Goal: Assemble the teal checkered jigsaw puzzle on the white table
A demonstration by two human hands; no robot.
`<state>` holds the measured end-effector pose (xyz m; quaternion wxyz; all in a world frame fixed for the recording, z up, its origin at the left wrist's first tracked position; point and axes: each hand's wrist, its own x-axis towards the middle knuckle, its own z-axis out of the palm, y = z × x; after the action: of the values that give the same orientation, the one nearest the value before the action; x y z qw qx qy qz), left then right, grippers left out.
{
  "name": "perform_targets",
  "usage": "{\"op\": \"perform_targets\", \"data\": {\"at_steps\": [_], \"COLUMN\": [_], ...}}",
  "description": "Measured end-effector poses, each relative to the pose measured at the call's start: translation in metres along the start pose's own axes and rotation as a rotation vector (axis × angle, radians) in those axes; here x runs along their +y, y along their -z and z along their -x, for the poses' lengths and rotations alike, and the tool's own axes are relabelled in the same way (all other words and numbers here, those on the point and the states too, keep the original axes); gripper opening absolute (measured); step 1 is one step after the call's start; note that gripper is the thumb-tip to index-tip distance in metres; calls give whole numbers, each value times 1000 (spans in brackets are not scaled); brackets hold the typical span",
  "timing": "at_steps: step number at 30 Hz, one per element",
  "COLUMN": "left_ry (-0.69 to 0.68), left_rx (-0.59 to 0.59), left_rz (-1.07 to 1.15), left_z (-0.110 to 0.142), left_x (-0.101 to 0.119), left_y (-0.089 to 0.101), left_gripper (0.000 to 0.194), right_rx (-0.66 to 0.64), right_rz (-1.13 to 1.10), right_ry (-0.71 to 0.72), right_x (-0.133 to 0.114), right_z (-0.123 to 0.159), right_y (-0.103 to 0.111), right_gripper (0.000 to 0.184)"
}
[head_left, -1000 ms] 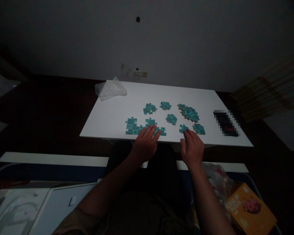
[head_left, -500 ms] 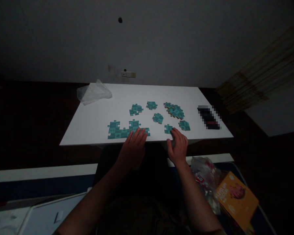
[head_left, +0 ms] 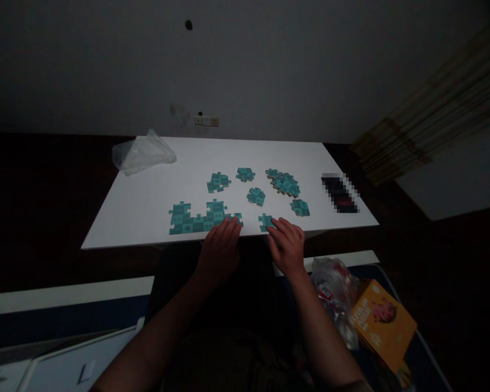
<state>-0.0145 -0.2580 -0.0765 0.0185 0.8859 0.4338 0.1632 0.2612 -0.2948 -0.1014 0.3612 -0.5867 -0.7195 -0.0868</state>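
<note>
A joined strip of teal puzzle pieces (head_left: 188, 222) lies along the near edge of the table. My left hand (head_left: 221, 247) lies on its right end, fingers stretched out flat and covering part of it. Just to the right, apart from the strip by a small gap, is a single teal puzzle piece (head_left: 264, 221). My right hand (head_left: 288, 245) has its thumb and fingertips on this piece's right side and hides some of it. Loose teal pieces lie beyond: one group (head_left: 218, 182), another (head_left: 245, 174), one nearer (head_left: 256, 196), and one at the right (head_left: 300, 207).
An overlapping heap of puzzle pieces (head_left: 283, 183) lies on the white table (head_left: 122, 218). A clear plastic bag (head_left: 147, 154) rests at the far left corner, a blurred dark object (head_left: 340, 195) at the right. Below right are a crumpled bag (head_left: 335, 291) and an orange box (head_left: 384, 324).
My right hand has slid the single puzzle piece left, narrowing the gap to the strip. My left hand stays on the strip. The whole view has shifted slightly.
</note>
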Motion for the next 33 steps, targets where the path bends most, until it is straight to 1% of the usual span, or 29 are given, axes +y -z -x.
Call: {"op": "perform_targets", "data": {"at_steps": [2, 3, 7, 11, 14, 17, 21, 23, 25, 27, 28, 30, 31, 33], "left_ry": [7, 8, -1, -11, -11, -9, 6, 12, 11, 11, 10, 6, 5, 6], "left_rx": [8, 18, 38, 17, 20, 19, -2, -8, -9, -4, 1, 11, 14, 17], "left_rz": [5, 2, -6, -5, -6, 13, 26, 27, 33, 38, 41, 47, 49, 49], "left_z": [0, 0, -1, 0, 0, 0, -1, -1, -1, -1, -1, -1, -1, -2], "left_x": [1, 1, 1, 1, 1, 2, 4, 4, 3, 2, 2, 1, 1, 2], "left_y": [-1, -2, -1, 1, 1, 3, 6, 6, 5, 4, 3, 2, 2, 3], "left_gripper": [71, 71, 67, 68, 69, 70, 68, 66, 66, 70, 71, 71, 72, 73], "right_rx": [2, -2, -26, -142, -137, -133, -190, -196, -176, -114, -66, 56, 82, 54], "right_rz": [-50, -68, -102, -91, -106, -119, -102, -64, -38, -25, -7, 93, 161, 259], "right_ry": [64, 72, 16, -13, 7, 14, 69, 64, 36, -19, -66, -210, -283, -366], "right_x": [-2, -4, -20, -35, -39, -40, -45, -45, -38, -20, -7, 21, 36, 60], "right_z": [-1, -3, -20, -41, -50, -48, -36, -31, -28, -29, -30, -35, -39, -47], "right_y": [1, 1, -2, -5, -2, 4, 10, 12, 15, 21, 24, 30, 32, 32], "right_gripper": [31, 31, 31, 33, 33, 36, 35, 37, 42, 44, 45, 48, 52, 65]}}
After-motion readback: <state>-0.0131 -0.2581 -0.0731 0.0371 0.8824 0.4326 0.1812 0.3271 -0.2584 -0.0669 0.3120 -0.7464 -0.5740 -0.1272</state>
